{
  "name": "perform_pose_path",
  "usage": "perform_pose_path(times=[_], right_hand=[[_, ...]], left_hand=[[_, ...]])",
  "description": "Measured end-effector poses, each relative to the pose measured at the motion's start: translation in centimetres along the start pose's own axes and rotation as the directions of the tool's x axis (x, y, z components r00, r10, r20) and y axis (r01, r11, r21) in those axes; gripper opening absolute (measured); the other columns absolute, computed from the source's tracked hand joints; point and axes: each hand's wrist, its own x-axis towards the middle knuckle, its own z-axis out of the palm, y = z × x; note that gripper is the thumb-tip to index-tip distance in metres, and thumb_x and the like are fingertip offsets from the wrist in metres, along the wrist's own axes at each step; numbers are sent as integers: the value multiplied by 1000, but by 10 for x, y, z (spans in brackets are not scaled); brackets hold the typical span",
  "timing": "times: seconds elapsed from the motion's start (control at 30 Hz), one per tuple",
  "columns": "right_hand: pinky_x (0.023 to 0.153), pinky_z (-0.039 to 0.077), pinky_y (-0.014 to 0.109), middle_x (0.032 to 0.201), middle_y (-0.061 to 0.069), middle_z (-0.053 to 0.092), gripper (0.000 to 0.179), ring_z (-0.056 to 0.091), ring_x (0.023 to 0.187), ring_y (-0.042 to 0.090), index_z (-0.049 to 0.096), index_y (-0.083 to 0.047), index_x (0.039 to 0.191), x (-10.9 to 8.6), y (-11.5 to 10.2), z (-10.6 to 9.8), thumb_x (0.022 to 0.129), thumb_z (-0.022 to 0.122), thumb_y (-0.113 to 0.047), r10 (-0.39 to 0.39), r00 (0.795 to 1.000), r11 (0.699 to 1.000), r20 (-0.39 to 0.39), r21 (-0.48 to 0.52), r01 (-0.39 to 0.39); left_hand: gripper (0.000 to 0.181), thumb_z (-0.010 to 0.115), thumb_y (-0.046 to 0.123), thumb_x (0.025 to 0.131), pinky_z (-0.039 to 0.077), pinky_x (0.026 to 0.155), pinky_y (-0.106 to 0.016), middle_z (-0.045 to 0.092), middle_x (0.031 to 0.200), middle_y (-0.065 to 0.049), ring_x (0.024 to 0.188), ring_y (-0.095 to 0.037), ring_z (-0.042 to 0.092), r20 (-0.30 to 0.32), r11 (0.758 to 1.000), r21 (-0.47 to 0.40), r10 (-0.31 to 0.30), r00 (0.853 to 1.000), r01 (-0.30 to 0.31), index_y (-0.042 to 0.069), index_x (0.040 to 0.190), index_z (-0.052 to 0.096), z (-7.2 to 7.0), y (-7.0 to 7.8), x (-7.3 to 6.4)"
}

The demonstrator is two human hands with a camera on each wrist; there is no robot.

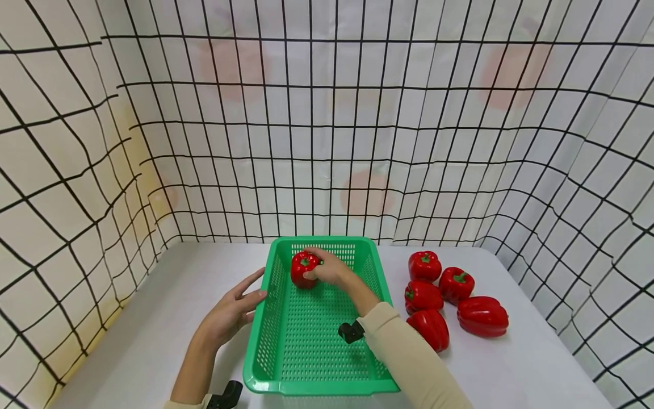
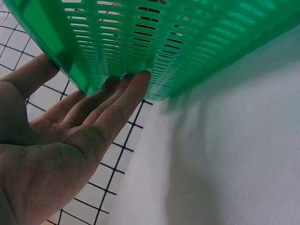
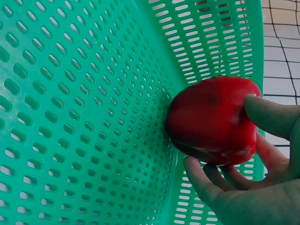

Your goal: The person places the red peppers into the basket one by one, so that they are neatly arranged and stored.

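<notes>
A red bell pepper [image 1: 302, 269] stands at the far left inside the green plastic basket [image 1: 322, 388], its stem facing up. My right hand [image 1: 330, 269] grips it, thumb on one side and fingers on the other; in the right wrist view the pepper [image 3: 211, 122] is close against the perforated floor. My left hand [image 1: 230, 311] is at the basket's left side with fingers fairly straight. The left wrist view shows its fingertips against the slotted outer wall [image 2: 140, 42] and the thumb up by the rim.
Right of the basket, several more red bell peppers [image 1: 425, 266] lie grouped on the white table [image 1: 531, 369], the nearest one [image 1: 430, 329] close to the basket and under the right sleeve. A black grid net [image 1: 327, 125] encloses the table at the back and sides.
</notes>
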Motion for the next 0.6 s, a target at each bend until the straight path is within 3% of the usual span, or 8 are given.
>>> perform_pose_path(times=[0.6], right_hand=[[109,45,60,155,20,43,73,45,138,44,43,-19,155,1,0,0,89,71,-6,-8,1000,999,17,46,7]], left_hand=[[72,61,27,102,55,100,-46,48,153,-22,122,-37,66,4,1000,3,5,1000,-5,28,163,22,0,0,0]])
